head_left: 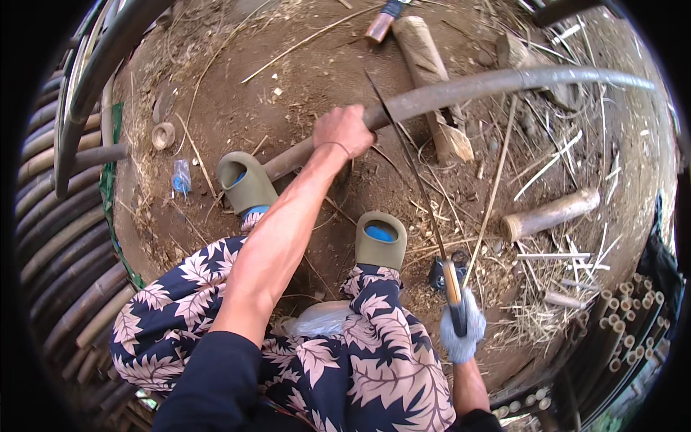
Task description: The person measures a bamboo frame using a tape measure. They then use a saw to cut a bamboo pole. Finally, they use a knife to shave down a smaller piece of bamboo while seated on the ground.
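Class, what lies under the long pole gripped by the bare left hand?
Under the pole, a short log crosses, both ends visible, its middle covered; another log lies partly beneath, farther right. Any contact is hidden.

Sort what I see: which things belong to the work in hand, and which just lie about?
In use:
left hand, gripping the pole
gloved right hand, holding the saw
probably the log beneath the pole

Apparently lying about:
short log at right
plastic packet
pale strips
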Demonstrator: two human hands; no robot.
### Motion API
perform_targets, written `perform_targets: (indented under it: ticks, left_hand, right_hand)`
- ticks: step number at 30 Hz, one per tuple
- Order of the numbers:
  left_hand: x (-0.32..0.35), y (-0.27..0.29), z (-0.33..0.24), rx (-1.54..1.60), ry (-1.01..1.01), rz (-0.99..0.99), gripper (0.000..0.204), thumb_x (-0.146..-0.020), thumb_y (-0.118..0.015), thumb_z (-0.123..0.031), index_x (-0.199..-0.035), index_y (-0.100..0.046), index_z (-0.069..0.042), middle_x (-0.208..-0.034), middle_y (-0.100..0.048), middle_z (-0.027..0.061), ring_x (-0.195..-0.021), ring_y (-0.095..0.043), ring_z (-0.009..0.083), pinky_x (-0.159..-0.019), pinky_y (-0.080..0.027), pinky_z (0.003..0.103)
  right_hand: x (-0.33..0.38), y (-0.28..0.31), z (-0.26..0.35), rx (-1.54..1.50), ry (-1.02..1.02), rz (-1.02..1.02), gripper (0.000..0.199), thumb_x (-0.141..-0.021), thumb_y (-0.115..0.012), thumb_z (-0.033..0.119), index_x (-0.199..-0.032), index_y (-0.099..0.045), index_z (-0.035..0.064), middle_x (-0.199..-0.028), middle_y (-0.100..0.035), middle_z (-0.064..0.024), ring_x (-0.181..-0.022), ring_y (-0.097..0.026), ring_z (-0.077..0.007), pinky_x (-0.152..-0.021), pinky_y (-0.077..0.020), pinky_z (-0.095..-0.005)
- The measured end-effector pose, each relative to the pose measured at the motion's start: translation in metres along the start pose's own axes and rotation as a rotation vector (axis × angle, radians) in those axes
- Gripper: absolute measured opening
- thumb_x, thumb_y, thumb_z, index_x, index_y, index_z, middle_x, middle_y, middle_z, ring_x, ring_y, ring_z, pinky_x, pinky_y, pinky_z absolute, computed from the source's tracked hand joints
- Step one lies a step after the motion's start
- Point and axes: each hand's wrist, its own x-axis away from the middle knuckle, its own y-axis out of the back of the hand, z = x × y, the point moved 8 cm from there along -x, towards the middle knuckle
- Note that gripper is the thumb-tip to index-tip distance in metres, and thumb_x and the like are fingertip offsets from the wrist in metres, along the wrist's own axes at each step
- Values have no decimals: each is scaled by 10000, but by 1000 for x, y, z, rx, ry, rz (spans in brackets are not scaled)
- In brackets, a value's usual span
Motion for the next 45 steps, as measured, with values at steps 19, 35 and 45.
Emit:
perform_targets:
  ticks: [19, 35, 45]
  left_hand:
    - [64, 16, -122, -163, -479, 31, 702, -814, -725, -517, -1250, -488, -19, -1298, -511, 198, -1244, -499, 346, -981, -445, 501]
    - [156, 34, 81, -260, -518, 265, 678, -799, -741, -302, -1329, -426, -20, -1223, -553, 226, -1141, -558, 411, -973, -463, 471]
    - [94, 46, 164, -9, -271, -98, 783, -889, -656, -491, -1464, -383, -33, -1431, -423, 205, -1308, -437, 390, -1083, -378, 497]
  right_hand:
    - [13, 84, 24, -551, 119, -648, 500, -791, -659, -28, -1280, -576, -93, -864, -686, -117, -666, -640, -148, -606, -522, -287]
    - [46, 101, -8, -987, -8, -781, 633, -759, -576, 55, -1362, -487, -120, -618, -576, -32, -508, -537, -103, -523, -481, -264]
    - [58, 91, 12, -987, -7, -685, 561, -786, -568, 22, -1337, -537, -80, -643, -583, -28, -522, -550, -98, -523, -484, -267]
